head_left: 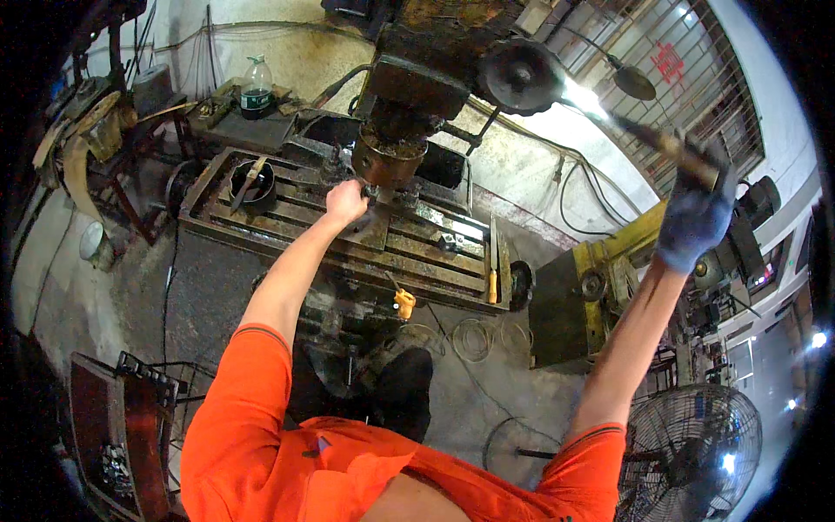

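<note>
My left hand, bare, is closed in a fist just beneath the spindle head of a dark, oily milling machine. What its fingers hold is hidden. My right hand, in a blue-grey glove, is raised at the right and wrapped round a long dark bar with a brownish end. The bar slants up toward a round black wheel on the machine's side; whether they join I cannot tell. Below my left hand lies the slotted machine table, with small metal parts on its right half.
A black bowl with a brush across it stands on the table's left. An orange-handled tool lies at the right end. A bottle of dark liquid stands behind; a fan is at lower right. Cables coil on the floor.
</note>
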A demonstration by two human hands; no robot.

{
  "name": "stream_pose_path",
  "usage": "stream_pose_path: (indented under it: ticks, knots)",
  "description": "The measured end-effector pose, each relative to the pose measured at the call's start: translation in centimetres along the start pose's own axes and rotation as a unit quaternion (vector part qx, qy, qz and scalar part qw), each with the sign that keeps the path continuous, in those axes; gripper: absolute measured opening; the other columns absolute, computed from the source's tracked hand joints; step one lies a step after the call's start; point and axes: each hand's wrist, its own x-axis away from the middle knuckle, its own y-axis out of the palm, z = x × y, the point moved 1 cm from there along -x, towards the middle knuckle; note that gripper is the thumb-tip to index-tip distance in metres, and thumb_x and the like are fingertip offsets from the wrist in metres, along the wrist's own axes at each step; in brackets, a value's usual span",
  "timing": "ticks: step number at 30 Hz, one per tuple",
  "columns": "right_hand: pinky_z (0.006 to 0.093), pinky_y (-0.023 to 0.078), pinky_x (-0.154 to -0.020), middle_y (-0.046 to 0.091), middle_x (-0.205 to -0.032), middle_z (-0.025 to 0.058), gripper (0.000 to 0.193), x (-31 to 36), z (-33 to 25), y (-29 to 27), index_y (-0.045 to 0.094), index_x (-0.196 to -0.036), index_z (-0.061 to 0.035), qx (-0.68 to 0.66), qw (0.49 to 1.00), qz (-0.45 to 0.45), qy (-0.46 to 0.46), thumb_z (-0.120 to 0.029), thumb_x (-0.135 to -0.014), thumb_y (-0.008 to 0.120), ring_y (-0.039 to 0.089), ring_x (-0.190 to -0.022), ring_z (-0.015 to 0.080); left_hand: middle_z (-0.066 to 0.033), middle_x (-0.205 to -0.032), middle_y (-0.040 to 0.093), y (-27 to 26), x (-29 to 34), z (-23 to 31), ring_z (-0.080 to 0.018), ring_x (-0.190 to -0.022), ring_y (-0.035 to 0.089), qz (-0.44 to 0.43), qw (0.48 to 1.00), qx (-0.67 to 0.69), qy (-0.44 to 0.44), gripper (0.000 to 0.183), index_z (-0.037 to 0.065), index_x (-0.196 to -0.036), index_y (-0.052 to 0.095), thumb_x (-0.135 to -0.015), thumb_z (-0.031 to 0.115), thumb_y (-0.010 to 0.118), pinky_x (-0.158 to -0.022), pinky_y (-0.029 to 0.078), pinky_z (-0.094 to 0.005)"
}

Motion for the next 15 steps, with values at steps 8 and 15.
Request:
stream_pose_path:
  ticks: [8,15]
  knots:
    - [0.0494,0.043,-0.087,0.058,-0.078,0.0178,0.014,15.0,0.6,1.8,0.045,-0.066,0.0022,-0.037,0.994,0.087,-0.051,0.001,-0.08,0.045,0.057,-0.079,0.0267,-0.0189,-0.079,0.062,1.2,-0.2,-0.1,-0.0326,-0.076,0.061,0.029,1.0,-0.005,0.002,0.029,0.001,-0.076,0.063,-0.067,0.028,0.067,-0.069,0.049,-0.0412]
    - [0.0548,0.031,-0.096,0.056,-0.076,0.0137,0.024,13.7,0.5,3.4,0.043,-0.069,-0.0011,-0.064,0.99,0.124,0.004,-0.019,-0.086,0.044,0.053,-0.077,0.0248,-0.0193,-0.084,0.061,1.0,-0.2,-1.1,-0.0335,-0.082,0.059,0.028,0.999,0.025,0.018,0.036,-0.001,-0.089,0.059,-0.068,0.028,0.067,-0.073,0.047,-0.042]
